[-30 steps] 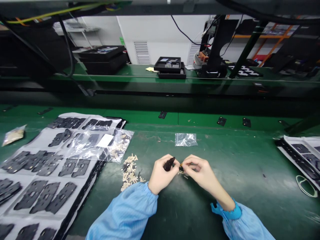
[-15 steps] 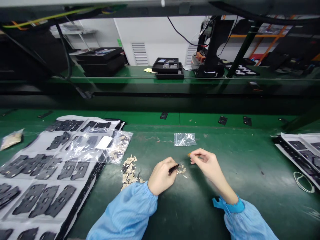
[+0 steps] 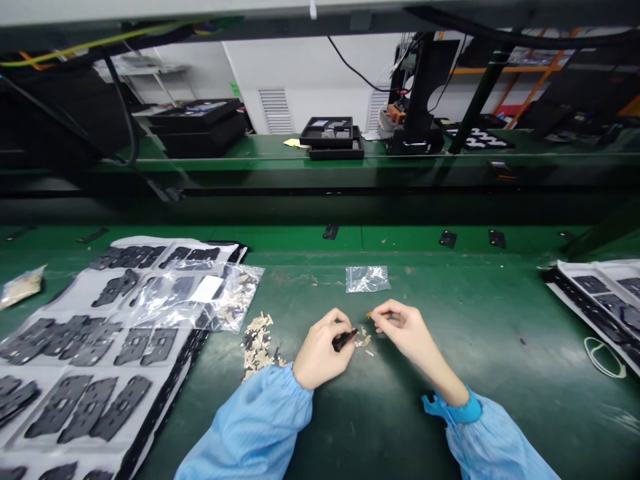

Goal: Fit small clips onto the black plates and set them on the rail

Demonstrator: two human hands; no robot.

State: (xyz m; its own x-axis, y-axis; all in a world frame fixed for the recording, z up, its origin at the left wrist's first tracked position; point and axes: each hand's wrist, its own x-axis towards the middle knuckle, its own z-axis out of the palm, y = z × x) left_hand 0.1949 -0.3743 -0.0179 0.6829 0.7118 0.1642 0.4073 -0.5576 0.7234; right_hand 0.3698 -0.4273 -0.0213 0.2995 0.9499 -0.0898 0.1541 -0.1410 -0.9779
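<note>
In the middle of the green table, my left hand (image 3: pixel 323 350) is closed around a small dark plate (image 3: pixel 344 340), tilted between thumb and fingers. To its right, my right hand (image 3: pixel 401 328) pinches a tiny orange-yellow piece (image 3: pixel 369 315), too small to name, apart from the plate. A few small pale pieces (image 3: pixel 364 339) lie on the table between my two hands. Beyond my left wrist spreads a larger pile of beige and dark small pieces (image 3: pixel 259 347).
At left, a white compartmented tray (image 3: pixel 113 320) carries many black plates, with a clear plastic bag (image 3: pixel 235 300) over its corner. A small zip bag (image 3: pixel 367 279) lies ahead of my hands. Another tray (image 3: pixel 575 273) and a pale loop (image 3: pixel 605 358) are at right.
My right hand has moved left with the orange-yellow piece, closer to the dark plate. My left hand has turned the dark plate slightly and still grips it.
</note>
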